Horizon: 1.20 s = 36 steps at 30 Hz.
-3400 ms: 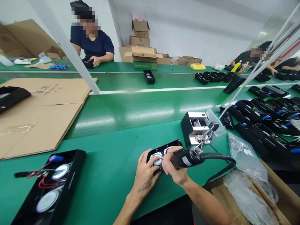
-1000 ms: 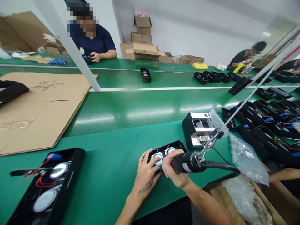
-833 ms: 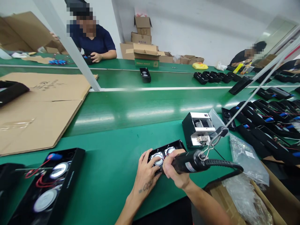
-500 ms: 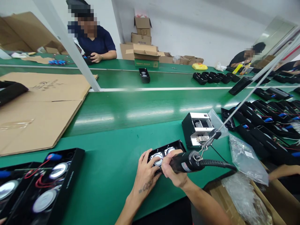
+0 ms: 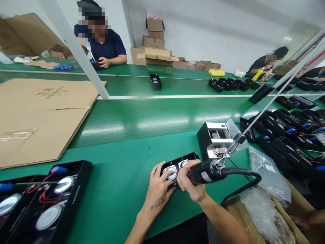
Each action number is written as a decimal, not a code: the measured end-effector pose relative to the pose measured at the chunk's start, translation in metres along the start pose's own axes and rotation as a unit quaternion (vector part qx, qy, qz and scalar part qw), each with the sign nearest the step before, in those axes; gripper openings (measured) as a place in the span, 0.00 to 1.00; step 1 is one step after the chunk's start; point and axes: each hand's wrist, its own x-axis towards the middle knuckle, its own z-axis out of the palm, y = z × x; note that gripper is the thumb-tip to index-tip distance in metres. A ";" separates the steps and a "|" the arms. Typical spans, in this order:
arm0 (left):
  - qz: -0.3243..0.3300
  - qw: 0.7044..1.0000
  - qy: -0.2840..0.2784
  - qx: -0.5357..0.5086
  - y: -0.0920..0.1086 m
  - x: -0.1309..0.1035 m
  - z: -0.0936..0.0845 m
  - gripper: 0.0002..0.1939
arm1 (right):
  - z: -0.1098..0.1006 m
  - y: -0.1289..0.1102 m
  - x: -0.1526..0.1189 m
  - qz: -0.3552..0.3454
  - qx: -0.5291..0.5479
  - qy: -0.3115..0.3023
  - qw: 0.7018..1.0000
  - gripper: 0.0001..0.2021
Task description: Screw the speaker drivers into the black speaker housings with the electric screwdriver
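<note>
On the green bench in front of me lies a black speaker housing (image 5: 193, 156) with two round silver speakers in it. My left hand (image 5: 157, 189) is closed around its near left end, the thumb by one speaker (image 5: 172, 173). An electric screwdriver (image 5: 207, 173), black and hung from a cable, is wrapped in the fingers of my right hand (image 5: 191, 183). It tilts over the right part of the housing, and its tip is hidden behind my fingers. Just beyond it stands a small black and silver machine (image 5: 215, 139), seemingly a screw feeder.
Open speaker housings (image 5: 76, 189) with red wires lie at the left, beside flat cardboard (image 5: 45, 118). Many black housings (image 5: 291, 149) fill the right. A carton with plastic bags (image 5: 266, 213) sits at lower right. Across the belt a co-worker (image 5: 111, 47) holds a white tool.
My right hand and the screwdriver have shifted slightly right and up; its cord now bows outward. A black housing has left the cardboard at left. The co-worker opposite has raised a white tool.
</note>
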 end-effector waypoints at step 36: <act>-0.404 0.733 0.191 -0.512 0.066 -0.036 0.007 0.23 | -0.005 -0.074 -0.005 -0.065 0.217 0.124 0.966 0.07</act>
